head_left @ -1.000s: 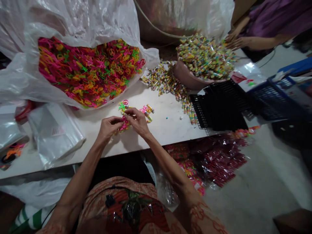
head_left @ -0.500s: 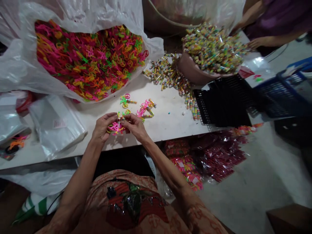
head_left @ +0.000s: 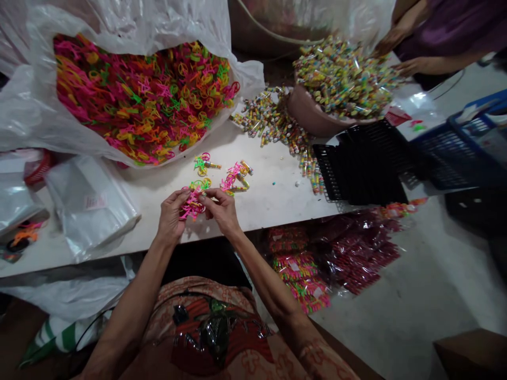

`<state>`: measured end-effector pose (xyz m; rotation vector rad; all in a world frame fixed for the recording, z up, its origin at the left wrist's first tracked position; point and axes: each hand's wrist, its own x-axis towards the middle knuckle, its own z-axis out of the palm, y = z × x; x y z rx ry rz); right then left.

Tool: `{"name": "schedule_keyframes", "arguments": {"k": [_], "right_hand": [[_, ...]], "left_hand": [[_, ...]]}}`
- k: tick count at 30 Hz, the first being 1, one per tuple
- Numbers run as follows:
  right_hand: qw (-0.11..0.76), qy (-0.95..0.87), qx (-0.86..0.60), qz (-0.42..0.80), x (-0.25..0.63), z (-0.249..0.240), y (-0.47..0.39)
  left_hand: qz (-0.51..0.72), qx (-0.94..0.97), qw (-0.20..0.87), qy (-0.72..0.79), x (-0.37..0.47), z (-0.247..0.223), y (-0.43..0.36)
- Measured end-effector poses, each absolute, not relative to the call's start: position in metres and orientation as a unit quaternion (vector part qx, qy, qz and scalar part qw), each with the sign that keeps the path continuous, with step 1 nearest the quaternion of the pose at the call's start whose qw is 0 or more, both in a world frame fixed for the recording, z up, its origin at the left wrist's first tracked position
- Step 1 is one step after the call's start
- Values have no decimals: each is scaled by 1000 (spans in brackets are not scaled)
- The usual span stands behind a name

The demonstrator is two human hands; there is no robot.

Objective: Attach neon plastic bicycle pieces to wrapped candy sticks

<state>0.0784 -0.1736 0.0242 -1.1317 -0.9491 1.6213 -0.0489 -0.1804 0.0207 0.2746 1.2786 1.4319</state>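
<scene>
Both hands meet near the table's front edge over a bright pink plastic toy [head_left: 192, 206] with thin, spoke-like parts. My left hand [head_left: 171, 212] pinches its left side between thumb and fingers. On the other side, my right hand [head_left: 221, 209] has its fingertips closed at the toy's upper right; they partly cover the small part there. Just behind the hands lies a green and yellow toy piece [head_left: 200, 184]. Farther back is a green and pink toy with a candy tube [head_left: 213, 165]. To the right sit pink toys [head_left: 234, 177] with several candy tubes.
A big plastic bag [head_left: 206, 138] spills colourful toys at the back left. Clear bags [head_left: 95, 211] lie left. A pink basin [head_left: 312, 117] heaped with candy tubes stands beside black trays [head_left: 368, 169] and a blue basket [head_left: 447, 153]. Another person's hand [head_left: 414, 66] is at the far right.
Both hands have shifted slightly to the right and turned the pink toy a little between the fingertips. The other person's hands have moved slightly by the basin.
</scene>
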Motion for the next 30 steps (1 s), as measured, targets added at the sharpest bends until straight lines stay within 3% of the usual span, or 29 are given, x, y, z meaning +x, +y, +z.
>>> {"name": "schedule_keyframes", "arguments": {"k": [5, 12, 17, 22, 30], "right_hand": [[431, -381, -435, 693, 79, 20, -175], [474, -362, -479, 644, 71, 14, -179], [479, -356, -474, 647, 94, 25, -167], [480, -333, -432, 687, 109, 28, -168], [457, -314, -394, 733, 118, 20, -168]], "left_hand": [[603, 42, 617, 503, -40, 19, -177], [637, 123, 511, 564, -24, 24, -179], [523, 165, 628, 551, -40, 34, -180], [560, 83, 639, 521, -41, 37, -180], [495, 73, 689, 524, -30, 42, -184]]}}
